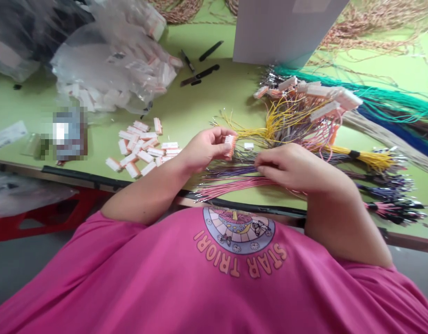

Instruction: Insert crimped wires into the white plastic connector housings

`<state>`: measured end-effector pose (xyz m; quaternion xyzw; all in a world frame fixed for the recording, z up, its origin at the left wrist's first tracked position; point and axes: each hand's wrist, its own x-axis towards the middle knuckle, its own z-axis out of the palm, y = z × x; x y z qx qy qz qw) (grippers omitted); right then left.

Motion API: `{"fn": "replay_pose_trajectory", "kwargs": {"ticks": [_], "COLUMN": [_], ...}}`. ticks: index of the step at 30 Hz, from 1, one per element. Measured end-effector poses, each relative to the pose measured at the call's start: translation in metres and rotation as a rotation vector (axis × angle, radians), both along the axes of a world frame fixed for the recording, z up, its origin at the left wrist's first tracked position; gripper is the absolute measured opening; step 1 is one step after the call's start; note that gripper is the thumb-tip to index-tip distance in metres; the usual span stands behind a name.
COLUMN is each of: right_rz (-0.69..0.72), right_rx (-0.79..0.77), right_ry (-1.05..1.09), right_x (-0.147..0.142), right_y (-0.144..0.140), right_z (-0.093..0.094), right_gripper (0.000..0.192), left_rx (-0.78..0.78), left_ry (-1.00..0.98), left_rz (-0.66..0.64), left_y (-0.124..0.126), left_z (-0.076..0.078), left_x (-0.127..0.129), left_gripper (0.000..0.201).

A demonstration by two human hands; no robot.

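My left hand (204, 150) pinches a white and orange connector housing (230, 144) between thumb and fingers. Just to its right, my right hand (292, 168) is closed in a pinch above the wires; whatever its fingertips grip is too small to make out. Bundles of pink wires (234, 188), purple wires (231, 172) and yellow wires (276, 123) lie under and around the hands, their metal ends pointing left. A small white connector (248, 145) rests between the two hands. Left of my left hand lies a loose pile of connector housings (139, 144).
A clear bag of connector housings (119, 69) stands at back left, near dark cutters (203, 74). Wired connectors (318, 93) are heaped at right, before a grey box (279, 32). Green wires (373, 95) stretch along the right. A pixelated object (71, 134) sits far left.
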<state>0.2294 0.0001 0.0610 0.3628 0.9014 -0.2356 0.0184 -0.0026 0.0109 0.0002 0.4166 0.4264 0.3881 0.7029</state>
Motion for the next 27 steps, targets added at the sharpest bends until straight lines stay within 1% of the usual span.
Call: {"fn": "replay_pose_trajectory", "kwargs": {"ticks": [2,3,7,8,9,10,13,14,15,17,23,27], "right_rz": [0.078,0.132,0.430,0.454,0.412,0.302,-0.191,-0.312,-0.388,-0.439,-0.397,-0.384], "right_rx": [-0.092,-0.129,-0.253,-0.272,-0.264,-0.228,-0.025,0.034,0.079,0.138,0.263,0.385], "right_ry": [0.198,0.252,0.331,0.363,0.409,0.457,0.541,0.540,0.530,0.496,0.354,0.244], "right_x": [-0.004,-0.010,-0.038,-0.042,-0.044,-0.043,-0.033,-0.029,-0.026,-0.022,-0.028,-0.031], "right_y": [-0.008,-0.014,-0.037,-0.039,-0.039,-0.036,-0.022,-0.017,-0.013,-0.008,-0.011,-0.012], "right_z": [0.006,0.006,-0.005,-0.009,-0.013,-0.017,-0.025,-0.027,-0.029,-0.030,-0.037,-0.042], "right_gripper": [0.019,0.021,0.023,0.023,0.024,0.024,0.022,0.022,0.023,0.024,0.026,0.030], "left_rx": [-0.029,-0.039,-0.041,-0.034,-0.027,-0.024,-0.040,-0.051,-0.062,-0.075,-0.061,-0.031], "left_ry": [-0.014,-0.016,-0.029,-0.034,-0.042,-0.054,-0.107,-0.122,-0.134,-0.150,-0.129,-0.099], "left_rz": [-0.017,-0.026,-0.065,-0.074,-0.083,-0.089,-0.093,-0.092,-0.091,-0.086,-0.074,-0.044], "left_y": [-0.001,-0.001,-0.002,-0.002,-0.002,-0.002,-0.002,-0.002,-0.002,-0.002,-0.002,-0.004], "left_z": [0.001,0.001,-0.001,-0.001,-0.002,-0.002,-0.002,-0.002,-0.002,-0.003,-0.002,-0.002], "left_x": [0.000,0.000,-0.001,-0.001,-0.002,-0.002,-0.001,-0.001,-0.001,-0.001,0.000,0.001], "left_gripper": [0.036,0.037,0.040,0.042,0.043,0.044,0.048,0.049,0.051,0.052,0.050,0.052]}}
